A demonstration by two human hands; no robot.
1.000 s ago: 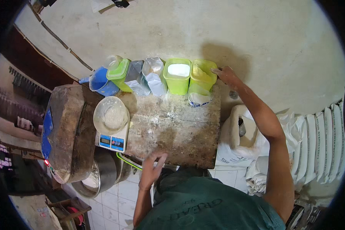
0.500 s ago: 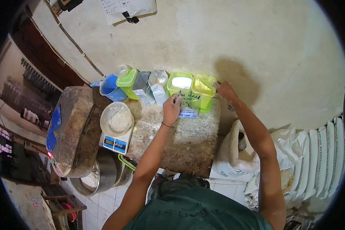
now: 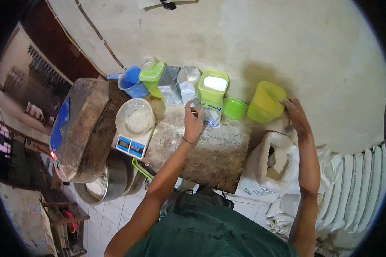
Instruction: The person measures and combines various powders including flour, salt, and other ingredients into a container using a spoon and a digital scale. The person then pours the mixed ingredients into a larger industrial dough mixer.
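My right hand (image 3: 297,115) grips the rim of a yellow-green plastic tub (image 3: 261,108), held tilted beyond the table's right edge. My left hand (image 3: 194,124) is over the table, fingers curved and apart with nothing visible between them. It is nearest to a silver foil packet (image 3: 187,92) and a printed plastic bag (image 3: 212,116). Behind that bag stands a green tub (image 3: 205,97) with white powder (image 3: 215,83) at its top. Right of it a square green lid (image 3: 234,108) lies on the table.
A clear bowl of pale powder (image 3: 136,119) sits on a digital scale (image 3: 134,144). At the back left are a blue jug (image 3: 134,83) and a lidded green tub (image 3: 151,73). An open white sack (image 3: 263,171) stands right of the worn table (image 3: 210,160); a metal pot (image 3: 116,180) stands lower left.
My right hand has lifted the yellow-green tub off the table and moved it right, exposing the green lid. My left hand's fingers have spread near the foil packet.
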